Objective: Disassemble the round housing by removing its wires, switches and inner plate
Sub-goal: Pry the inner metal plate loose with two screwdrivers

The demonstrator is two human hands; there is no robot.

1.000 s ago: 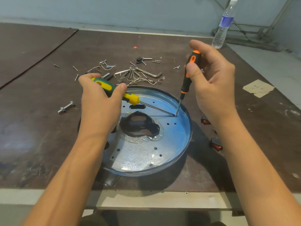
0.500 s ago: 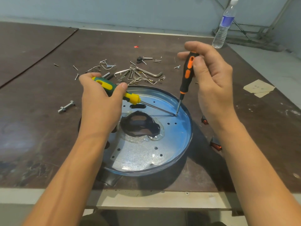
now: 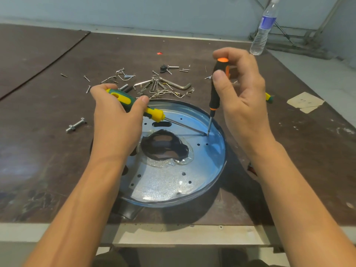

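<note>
My left hand [image 3: 115,128] grips the green-yellow screwdriver [image 3: 152,112], right hand [image 3: 242,97] pinches the orange-black screwdriver [image 3: 215,93], tips near the round housing [image 3: 221,160]'s right rim; bottle [image 3: 264,26] label's too blurry to read, I think.

Place: a workshop is being shown.
Evidence: loose screws [image 3: 87,78], a hex key [image 3: 179,86] and a bolt [image 3: 75,125] are being kept on a scuffed bench [image 3: 48,151].

Dark brown worktop [image 3: 57,151]. At far R corner: clear water bottle [image 3: 263,29], upright, blue label. Centre back: scatter of screws & wire clips [image 3: 154,87], w/ hex key [image 3: 179,85] among them. L side: bolt w/ nut [image 3: 76,125], lying alone. Tiny red scrap [image 3: 159,53] further back. R side: beige tape patch [image 3: 305,102].
</note>
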